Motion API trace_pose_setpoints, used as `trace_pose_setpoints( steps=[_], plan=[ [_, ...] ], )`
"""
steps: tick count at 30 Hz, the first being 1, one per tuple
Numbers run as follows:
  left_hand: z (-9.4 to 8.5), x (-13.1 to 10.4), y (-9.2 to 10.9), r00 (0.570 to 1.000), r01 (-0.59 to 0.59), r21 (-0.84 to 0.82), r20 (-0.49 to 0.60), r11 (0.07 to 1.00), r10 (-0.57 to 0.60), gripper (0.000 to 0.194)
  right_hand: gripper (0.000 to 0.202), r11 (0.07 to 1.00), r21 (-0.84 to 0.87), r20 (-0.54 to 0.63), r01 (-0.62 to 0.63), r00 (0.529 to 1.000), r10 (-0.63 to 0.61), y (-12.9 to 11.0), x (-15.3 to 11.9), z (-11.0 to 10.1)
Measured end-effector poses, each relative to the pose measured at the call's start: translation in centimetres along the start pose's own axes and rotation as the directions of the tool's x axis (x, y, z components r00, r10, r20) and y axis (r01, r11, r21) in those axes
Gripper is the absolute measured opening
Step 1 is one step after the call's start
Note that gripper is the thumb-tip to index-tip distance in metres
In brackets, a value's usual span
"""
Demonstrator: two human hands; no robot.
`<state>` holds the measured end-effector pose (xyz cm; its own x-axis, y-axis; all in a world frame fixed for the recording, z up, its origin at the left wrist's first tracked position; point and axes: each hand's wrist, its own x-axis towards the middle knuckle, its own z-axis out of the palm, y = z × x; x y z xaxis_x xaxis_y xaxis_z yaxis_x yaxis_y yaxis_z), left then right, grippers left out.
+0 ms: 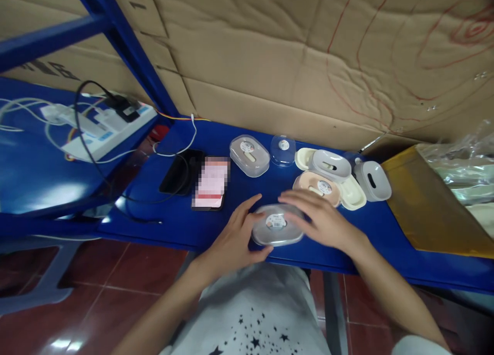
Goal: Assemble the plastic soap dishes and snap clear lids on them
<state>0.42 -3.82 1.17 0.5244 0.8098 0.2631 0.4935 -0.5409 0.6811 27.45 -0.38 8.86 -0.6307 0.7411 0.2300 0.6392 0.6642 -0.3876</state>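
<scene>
A clear-lidded plastic box point(278, 236), oval with a round white label on top, lies near the front edge of the blue table. Around its left side my left hand point(235, 236) is spread, thumb by the near edge and fingers by the far left rim. My right hand point(320, 221) reaches over the box's right end, fingers stretched out and slightly blurred. Whether either hand presses on the lid is hard to tell. Just behind stands a peach box point(314, 182) with a clear lid, partly behind my right fingers.
Behind lie another lidded box point(249, 164), a clear lid point(283, 152), a grey-white shell point(332, 167), a cream tray point(353, 193) and a grey shell point(374, 182). Leftward are a lit phone point(212, 180), a black device point(181, 175) and a power strip point(111, 134). A yellow-brown bin point(428, 211) stands right.
</scene>
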Motion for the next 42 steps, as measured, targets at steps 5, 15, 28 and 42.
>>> trace_pose_setpoints(
  steps=[5, 15, 28, 42],
  plan=[
    [-0.3, -0.4, 0.4, 0.999, -0.023, 0.074, -0.024, 0.997, 0.025, 0.062, 0.045, 0.905, -0.320, 0.063, -0.280, 0.947, 0.315, 4.5, 7.6, 0.2],
    [-0.8, 0.0, -0.5, 0.990, -0.042, 0.171, -0.123, 0.984, 0.063, 0.049, 0.070, 0.778, -0.275, 0.006, -0.565, 0.808, 0.589, 9.9, 13.3, 3.3],
    [-2.3, 4.8, -1.2, 0.989, -0.121, 0.451, -0.022, 0.884, 0.146, 0.034, 0.041, 0.704, 0.430, -0.012, -0.566, 0.776, 0.631, 11.6, 5.6, -4.0],
    [-2.1, 13.0, -1.7, 1.000, -0.009, 0.624, -0.006, 0.782, 0.016, 0.040, 0.034, 0.949, 0.099, -0.451, -0.298, 0.837, 0.310, 15.0, -6.5, -3.7]
  ],
)
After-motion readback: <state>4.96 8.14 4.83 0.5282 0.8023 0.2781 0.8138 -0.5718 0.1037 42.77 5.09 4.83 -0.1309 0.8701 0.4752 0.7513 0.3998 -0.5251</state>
